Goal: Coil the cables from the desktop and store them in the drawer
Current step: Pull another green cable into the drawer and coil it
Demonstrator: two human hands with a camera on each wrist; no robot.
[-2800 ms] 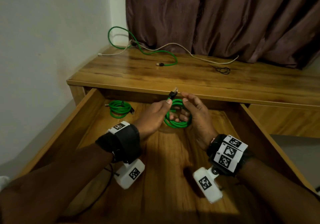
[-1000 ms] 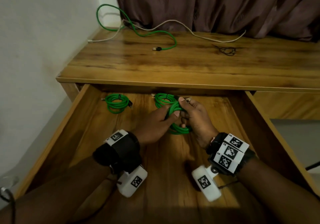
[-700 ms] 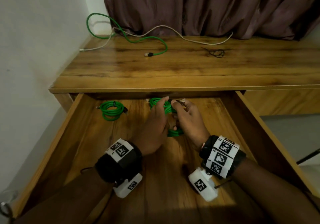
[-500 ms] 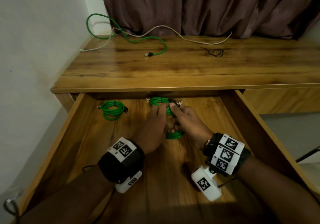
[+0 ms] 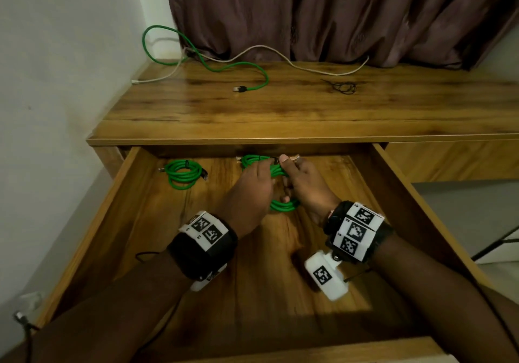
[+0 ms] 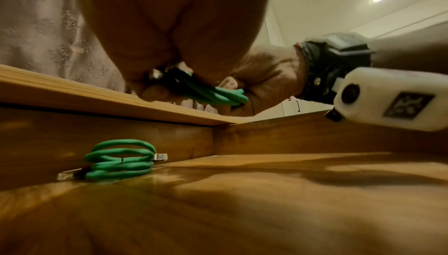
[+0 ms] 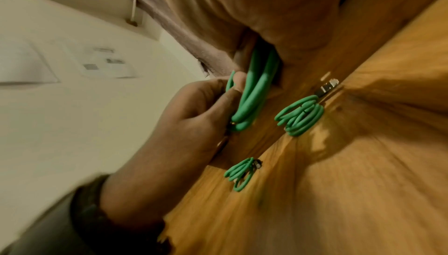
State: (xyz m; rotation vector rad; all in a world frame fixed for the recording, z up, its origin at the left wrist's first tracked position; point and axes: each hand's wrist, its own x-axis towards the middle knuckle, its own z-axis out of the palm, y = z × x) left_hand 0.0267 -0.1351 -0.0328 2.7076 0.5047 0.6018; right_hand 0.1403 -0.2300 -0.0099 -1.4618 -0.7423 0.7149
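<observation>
Both hands hold one coiled green cable [image 5: 283,205] low over the floor of the open wooden drawer [image 5: 398,194]. My left hand [image 5: 254,186] grips its left side. My right hand [image 5: 304,183] grips the right side, thumb near a plug end at the top. In the left wrist view the held cable [image 6: 215,95] hangs above the drawer floor. Two other green coils lie in the drawer: one at the back left [image 5: 182,173], one at the back middle [image 5: 251,160], partly hidden by my left hand. On the desktop [image 5: 309,110] lie a loose green cable [image 5: 241,66] and a white cable [image 5: 280,54].
A small black tangle [image 5: 344,87] lies on the right part of the desktop. A brown curtain [image 5: 337,11] hangs behind the desk and a white wall [image 5: 56,68] stands to the left. The drawer's near half shows bare wood.
My hands have carried the held coil down from the desk edge and toward the back of the drawer, close to the middle coil. The head view has tilted slightly.
</observation>
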